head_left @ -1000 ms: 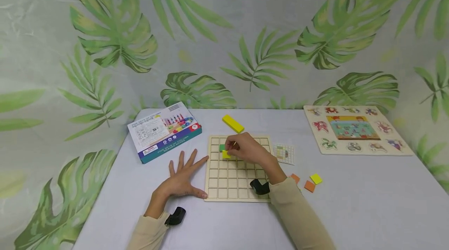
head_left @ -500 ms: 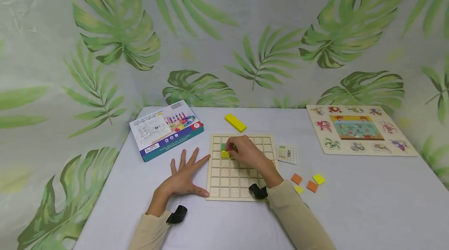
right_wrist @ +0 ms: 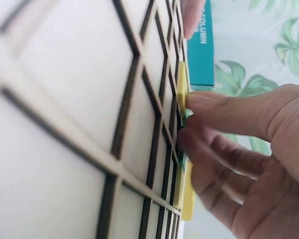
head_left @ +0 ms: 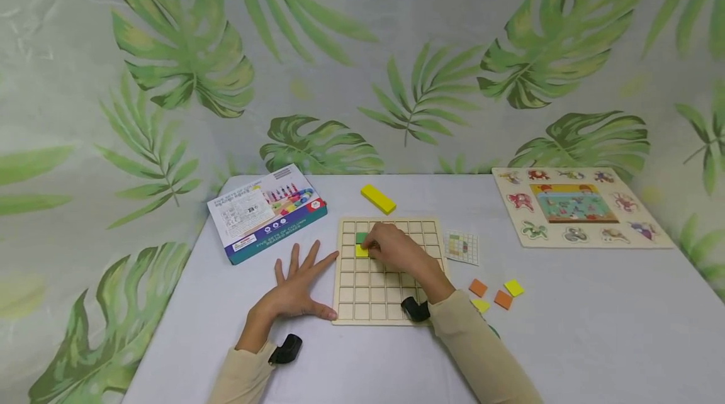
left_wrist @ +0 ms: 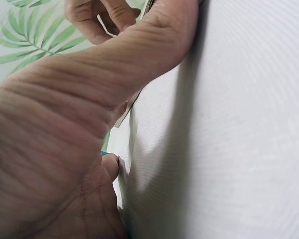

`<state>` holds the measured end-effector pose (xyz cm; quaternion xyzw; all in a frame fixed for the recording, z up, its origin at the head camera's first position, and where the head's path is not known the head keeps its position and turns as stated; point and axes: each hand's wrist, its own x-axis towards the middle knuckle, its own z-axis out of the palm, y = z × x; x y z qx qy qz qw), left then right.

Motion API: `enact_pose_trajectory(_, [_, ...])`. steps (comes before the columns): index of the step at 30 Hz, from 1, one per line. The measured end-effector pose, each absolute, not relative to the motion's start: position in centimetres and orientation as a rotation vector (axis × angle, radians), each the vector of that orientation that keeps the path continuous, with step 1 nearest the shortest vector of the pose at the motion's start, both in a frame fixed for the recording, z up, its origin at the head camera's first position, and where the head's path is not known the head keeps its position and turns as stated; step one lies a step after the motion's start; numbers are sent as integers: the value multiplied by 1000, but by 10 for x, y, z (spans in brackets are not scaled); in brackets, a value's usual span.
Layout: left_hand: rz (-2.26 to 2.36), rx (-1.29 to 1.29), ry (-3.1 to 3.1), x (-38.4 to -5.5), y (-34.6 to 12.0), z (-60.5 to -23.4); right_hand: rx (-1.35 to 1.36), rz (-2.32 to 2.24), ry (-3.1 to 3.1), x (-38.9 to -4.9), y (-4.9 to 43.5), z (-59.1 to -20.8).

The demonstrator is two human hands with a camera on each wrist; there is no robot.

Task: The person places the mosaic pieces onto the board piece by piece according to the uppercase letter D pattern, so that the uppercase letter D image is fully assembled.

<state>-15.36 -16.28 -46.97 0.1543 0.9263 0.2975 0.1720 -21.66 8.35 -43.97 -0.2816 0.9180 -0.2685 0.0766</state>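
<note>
My right hand point(head_left: 399, 250) is over the upper left of a wooden grid board point(head_left: 362, 312), its thumb and curled fingers at a yellow square tile point(head_left: 361, 251). In the right wrist view the thumb tip rests against this yellow tile point(right_wrist: 182, 87), and the tile's edge stands slightly proud of the grid. A green tile point(head_left: 361, 238) lies in the cell just behind it. Part of the board's top is hidden by the hand. To the left, my left hand point(head_left: 291, 287) lies with fingers spread on the cloth, thumb and index fingertips at the board's left edge.
A yellow block point(head_left: 378, 199) lies behind the board. Right of it are a pattern card point(head_left: 462, 248) and loose orange tiles point(head_left: 503, 299) and yellow tiles point(head_left: 513, 287). A toy box point(head_left: 266, 212) stands back left, a picture puzzle board point(head_left: 580, 234) back right.
The yellow tile has shifted slightly left and now sits flatter in its cell beside the green tile. My right hand has moved slightly with it; my left hand keeps its place.
</note>
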Motion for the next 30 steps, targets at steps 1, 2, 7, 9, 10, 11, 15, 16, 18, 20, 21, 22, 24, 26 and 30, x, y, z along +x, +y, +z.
enact_pose_trajectory(1, [844,437,2629,-153,-163,-470,-848,-789,2746,-216,83,-440])
enact_pose_trajectory(2, [843,436,2630,-153,-164,-471,-851,-776,2740,-216,83,-440])
enact_pose_trajectory(7, [851,431,2630,-153,-164,-471,-832,-800,2699,-215,83,-440])
enact_pose_trajectory(9, [858,427,2629,-153,-164,-471,-814,-812,2685,-215,83,-439])
enact_pose_trajectory(10, [853,428,2629,-153,-164,-471,-811,-812,2682,-215,84,-439])
enact_pose_trajectory(11, [858,431,2629,-153,-163,-471,-815,-806,2682,-215,85,-438])
enact_pose_trajectory(15, [862,439,2629,-153,-162,-471,-858,-740,2683,-213,89,-435])
enact_pose_trajectory(16, [858,438,2631,-153,-162,-471,-885,-724,2679,-213,90,-435])
enact_pose_trajectory(18, [860,433,2634,-153,-162,-471,-917,-696,2666,-213,92,-433])
enact_pose_trajectory(20, [856,429,2639,-153,-162,-472,-944,-680,2651,-212,94,-430])
enact_pose_trajectory(21, [857,428,2637,-153,-162,-471,-957,-681,2644,-212,96,-429])
enact_pose_trajectory(22, [859,429,2635,-153,-163,-471,-965,-680,2636,-211,99,-428])
enact_pose_trajectory(24, [865,430,2628,-153,-162,-471,-975,-677,2627,-208,106,-427])
enact_pose_trajectory(26, [871,430,2624,-153,-163,-471,-985,-682,2619,-205,114,-427])
enact_pose_trajectory(30, [855,430,2627,-154,-162,-472,-987,-675,2628,-198,134,-424])
